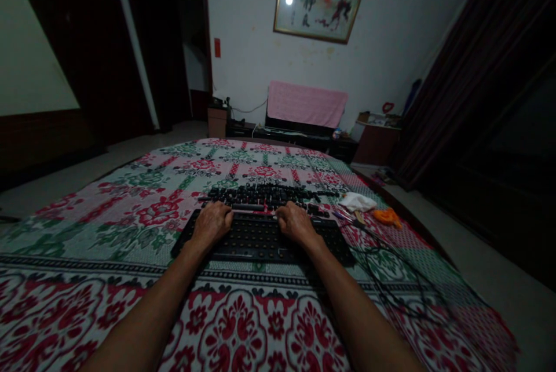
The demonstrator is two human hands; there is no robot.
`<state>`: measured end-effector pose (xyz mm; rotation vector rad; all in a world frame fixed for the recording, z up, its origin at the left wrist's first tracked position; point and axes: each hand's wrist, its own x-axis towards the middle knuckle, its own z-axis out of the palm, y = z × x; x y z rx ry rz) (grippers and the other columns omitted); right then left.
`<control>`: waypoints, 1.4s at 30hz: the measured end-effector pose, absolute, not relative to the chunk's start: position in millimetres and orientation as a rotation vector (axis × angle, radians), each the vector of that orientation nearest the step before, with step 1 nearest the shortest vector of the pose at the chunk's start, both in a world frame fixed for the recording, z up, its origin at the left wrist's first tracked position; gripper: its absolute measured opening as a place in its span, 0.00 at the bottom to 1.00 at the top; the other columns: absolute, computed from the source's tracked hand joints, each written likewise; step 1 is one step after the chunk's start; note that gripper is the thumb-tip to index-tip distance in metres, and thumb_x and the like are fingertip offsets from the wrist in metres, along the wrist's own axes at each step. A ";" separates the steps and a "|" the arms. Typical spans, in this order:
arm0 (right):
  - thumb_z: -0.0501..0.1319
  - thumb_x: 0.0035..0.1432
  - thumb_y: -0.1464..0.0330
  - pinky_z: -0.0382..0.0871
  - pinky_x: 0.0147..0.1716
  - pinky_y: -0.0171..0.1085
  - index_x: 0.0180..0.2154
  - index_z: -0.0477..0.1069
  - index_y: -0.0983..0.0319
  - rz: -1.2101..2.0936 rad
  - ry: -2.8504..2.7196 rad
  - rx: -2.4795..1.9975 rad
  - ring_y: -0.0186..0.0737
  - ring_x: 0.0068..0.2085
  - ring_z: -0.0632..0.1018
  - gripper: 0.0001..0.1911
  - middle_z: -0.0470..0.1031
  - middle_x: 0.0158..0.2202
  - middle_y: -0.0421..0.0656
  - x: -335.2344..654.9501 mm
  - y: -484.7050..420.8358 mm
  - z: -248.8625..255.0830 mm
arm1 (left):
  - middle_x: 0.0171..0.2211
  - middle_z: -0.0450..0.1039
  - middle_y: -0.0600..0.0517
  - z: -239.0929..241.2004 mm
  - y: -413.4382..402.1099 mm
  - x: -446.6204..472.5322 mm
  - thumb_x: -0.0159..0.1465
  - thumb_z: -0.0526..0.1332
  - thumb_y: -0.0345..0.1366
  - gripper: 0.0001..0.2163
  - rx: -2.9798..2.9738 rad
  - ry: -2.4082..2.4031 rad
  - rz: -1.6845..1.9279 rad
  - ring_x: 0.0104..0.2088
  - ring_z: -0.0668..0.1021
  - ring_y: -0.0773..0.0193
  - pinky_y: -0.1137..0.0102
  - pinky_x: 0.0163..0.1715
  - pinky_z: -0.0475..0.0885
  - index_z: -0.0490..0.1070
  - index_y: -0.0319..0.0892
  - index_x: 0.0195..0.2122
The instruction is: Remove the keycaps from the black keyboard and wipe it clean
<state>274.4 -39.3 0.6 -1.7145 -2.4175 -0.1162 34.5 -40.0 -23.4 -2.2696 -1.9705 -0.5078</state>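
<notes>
Working at a black computer keyboard (256,237) lying flat on a patterned blanket (234,325), directly in front; key rows bare of caps where visible. Left hand (212,221) curled over the far edge, left of middle; right hand (294,221) likewise, right of middle. Both narrow, thumbs and fingers drawn close together. Cannot tell from this view whether holding anything. Between both, just beyond the far edge: a long dark bar (248,207), possibly the space bar; contact with fingertips not confirmed.

Spread behind: a band of loose black keycaps (269,192). Off to the right: crumpled white tissue (358,202), orange cloth (387,217) and a looped black cable (406,296).

Step in hand, as judged: two-handed handling of small parts along the far edge. Next move, as judged: calls for a light fingertip pinch, the keyboard kept steady on soft fabric, and care not to scatter the keycaps.
</notes>
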 end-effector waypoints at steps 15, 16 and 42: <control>0.50 0.60 0.66 0.59 0.38 0.31 0.41 0.73 0.59 -0.049 -2.395 -1.601 0.37 0.39 0.71 0.14 0.70 0.38 0.46 282.1 -35.1 -7.4 | 0.37 0.73 0.46 -25.5 -38.8 33.4 0.62 0.48 0.38 0.15 -2.246 -1.915 -0.465 0.41 0.72 0.57 0.66 0.45 0.65 0.75 0.41 0.38; 0.50 0.59 0.67 0.59 0.38 0.32 0.41 0.73 0.60 -0.056 -2.382 -1.634 0.38 0.39 0.71 0.14 0.70 0.38 0.46 283.4 -34.6 -6.6 | 0.37 0.73 0.46 -25.1 -39.1 33.5 0.62 0.48 0.38 0.15 -2.247 -1.913 -0.463 0.41 0.72 0.57 0.66 0.45 0.65 0.75 0.41 0.38; 0.54 0.53 0.69 0.60 0.37 0.31 0.36 0.75 0.60 0.031 -2.262 -1.586 0.37 0.37 0.73 0.12 0.75 0.35 0.44 324.5 -22.8 -6.4 | 0.36 0.73 0.46 -25.4 -39.1 34.0 0.62 0.49 0.39 0.15 -2.236 -1.922 -0.449 0.40 0.72 0.56 0.65 0.43 0.66 0.75 0.41 0.37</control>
